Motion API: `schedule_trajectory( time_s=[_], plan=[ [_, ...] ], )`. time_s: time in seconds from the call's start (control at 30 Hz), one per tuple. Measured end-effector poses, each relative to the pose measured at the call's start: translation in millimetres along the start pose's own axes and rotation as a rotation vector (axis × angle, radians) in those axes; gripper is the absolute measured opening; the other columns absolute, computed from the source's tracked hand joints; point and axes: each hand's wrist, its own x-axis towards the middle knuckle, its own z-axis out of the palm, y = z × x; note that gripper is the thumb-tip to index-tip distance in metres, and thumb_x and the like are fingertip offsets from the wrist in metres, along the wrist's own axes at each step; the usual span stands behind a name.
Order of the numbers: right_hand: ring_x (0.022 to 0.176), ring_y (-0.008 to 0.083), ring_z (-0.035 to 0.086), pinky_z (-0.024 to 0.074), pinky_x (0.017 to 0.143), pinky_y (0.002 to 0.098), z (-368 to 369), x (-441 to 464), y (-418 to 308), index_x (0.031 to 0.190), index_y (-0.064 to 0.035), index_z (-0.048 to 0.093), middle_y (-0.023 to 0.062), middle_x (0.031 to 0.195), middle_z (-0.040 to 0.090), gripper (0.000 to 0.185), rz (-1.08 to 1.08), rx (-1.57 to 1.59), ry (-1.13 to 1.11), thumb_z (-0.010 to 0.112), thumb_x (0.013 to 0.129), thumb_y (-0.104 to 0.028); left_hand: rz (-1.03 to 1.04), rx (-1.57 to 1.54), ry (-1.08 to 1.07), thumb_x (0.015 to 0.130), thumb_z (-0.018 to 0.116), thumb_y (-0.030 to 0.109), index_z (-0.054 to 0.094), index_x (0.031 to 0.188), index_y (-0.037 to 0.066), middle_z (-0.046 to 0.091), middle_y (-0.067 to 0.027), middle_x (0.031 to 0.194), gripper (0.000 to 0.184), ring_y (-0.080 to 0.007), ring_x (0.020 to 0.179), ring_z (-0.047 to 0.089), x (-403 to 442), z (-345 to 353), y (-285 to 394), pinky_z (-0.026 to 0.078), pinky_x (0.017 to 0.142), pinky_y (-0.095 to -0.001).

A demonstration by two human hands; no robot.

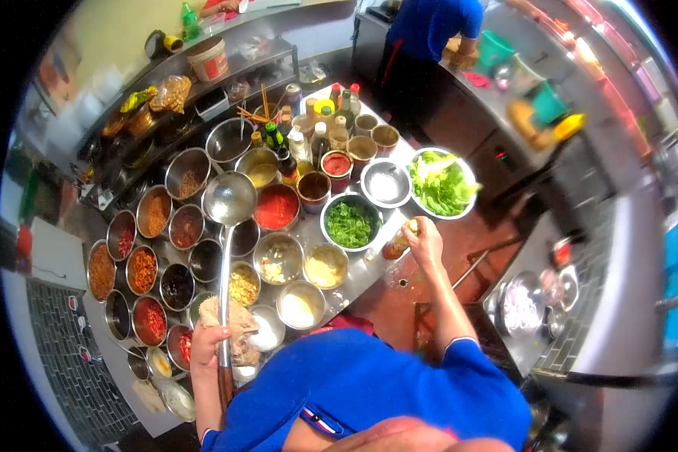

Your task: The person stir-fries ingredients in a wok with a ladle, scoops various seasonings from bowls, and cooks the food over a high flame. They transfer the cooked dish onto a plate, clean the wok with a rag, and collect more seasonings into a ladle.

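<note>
My left hand [206, 348] is closed round the handle of a long metal ladle [230, 200]. Its bowl hangs over the metal pots of seasonings. A crumpled beige cloth [237, 328] lies against the same hand; whether the fingers hold it too I cannot tell. At the table's right edge, my right hand [427, 242] grips a small bottle [395, 245] near its yellow top. The bottle has brownish contents and is tilted. Close by are a bowl of chopped greens [350, 223], a metal bowl [386, 183] and a bowl of lettuce leaves [442, 183].
Several metal pots hold red sauce [276, 207], chopped chilli [149, 319] and minced garlic [325, 266]. Sauce bottles [319, 141] crowd the back of the table [369, 275]. A person in blue [434, 30] stands at the far counter. Sliced onion [521, 305] sits at right.
</note>
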Motion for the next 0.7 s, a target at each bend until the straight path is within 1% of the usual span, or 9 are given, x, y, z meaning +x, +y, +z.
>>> schedule_trajectory(
  time_s=[0.07,0.1,0.2,0.23,0.33,0.37,0.47,0.63,0.7],
  plan=[
    [0.098,0.0342,0.062,0.0507,0.081,0.0436,0,-6,2,0.102,-0.0058,0.063,0.0176,0.116,0.059,0.035,0.063,0.033,0.054,0.078,0.078,-0.028,-0.022,0.029,0.021,0.067,0.059,-0.003,0.049,0.126,-0.008,0.065,-0.0193,0.104,0.061,-0.0291,0.089,0.069,-1,4,2,0.061,0.077,-0.0380],
    [0.107,0.0357,0.057,0.0491,0.088,0.0435,9,-8,15,0.112,-0.0048,0.061,0.0181,0.123,0.054,0.050,-0.003,0.011,0.080,0.082,0.073,-0.028,-0.030,0.044,0.030,0.066,0.059,-0.003,0.049,0.126,-0.008,0.065,-0.0194,0.105,0.061,-0.0291,0.089,0.069,-1,1,2,0.060,0.078,-0.0378],
    [0.114,0.0347,0.053,0.0466,0.096,0.0445,40,-20,37,0.130,-0.0034,0.054,0.0199,0.123,0.054,0.071,-0.028,0.281,0.171,0.085,0.070,-0.027,-0.052,0.077,0.027,0.066,0.061,-0.003,0.050,0.127,-0.007,0.065,-0.0190,0.107,0.062,-0.0281,0.091,0.068,1,4,2,0.059,0.080,-0.0374],
    [0.117,0.0261,0.052,0.0463,0.100,0.0383,47,-26,41,0.146,-0.0051,0.037,0.0136,0.129,0.050,0.093,0.074,0.346,0.107,0.088,0.070,-0.021,-0.050,0.108,0.039,0.066,0.061,-0.003,0.050,0.128,-0.007,0.065,-0.0187,0.107,0.062,-0.0278,0.092,0.068,2,1,0,0.059,0.080,-0.0377],
    [0.118,0.0240,0.051,0.0457,0.101,0.0365,67,-30,43,0.150,-0.0060,0.028,0.0120,0.133,0.048,0.101,0.160,0.799,0.272,0.088,0.069,-0.015,-0.099,0.158,0.010,0.067,0.063,-0.003,0.051,0.128,-0.006,0.065,-0.0179,0.107,0.063,-0.0269,0.091,0.068,4,-5,1,0.059,0.079,-0.0374],
    [0.118,0.0232,0.050,0.0452,0.100,0.0354,72,-29,47,0.151,-0.0056,0.024,0.0109,0.131,0.049,0.104,0.107,0.756,0.313,0.087,0.069,-0.011,-0.128,0.168,-0.014,0.067,0.064,-0.002,0.051,0.128,-0.006,0.066,-0.0176,0.106,0.063,-0.0266,0.090,0.069,4,-5,1,0.059,0.078,-0.0371],
    [0.118,0.0228,0.051,0.0444,0.101,0.0351,87,-38,47,0.151,-0.0043,0.025,0.0114,0.130,0.049,0.102,0.101,0.679,0.344,0.086,0.069,-0.010,-0.135,0.146,0.009,0.068,0.066,-0.001,0.050,0.128,-0.007,0.066,-0.0172,0.105,0.063,-0.0260,0.086,0.069,7,2,-3,0.059,0.074,-0.0353],
    [0.095,0.0269,0.062,0.0503,0.088,0.0389,99,-49,43,0.122,-0.0017,0.046,0.0117,0.104,0.062,0.067,0.336,0.513,0.328,0.084,0.069,-0.016,-0.168,0.062,-0.051,0.071,0.064,-0.005,0.051,0.127,-0.008,0.067,-0.0177,0.103,0.058,-0.0241,0.084,0.070,9,22,-6,0.059,0.072,-0.0343],
    [0.096,0.0292,0.063,0.0509,0.086,0.0392,81,-43,25,0.122,-0.0023,0.047,0.0148,0.108,0.063,0.065,0.420,0.392,0.218,0.083,0.070,-0.017,-0.207,0.111,-0.067,0.071,0.064,-0.004,0.052,0.125,-0.008,0.067,-0.0173,0.103,0.056,-0.0241,0.084,0.070,16,15,-10,0.059,0.073,-0.0341]
  ],
)
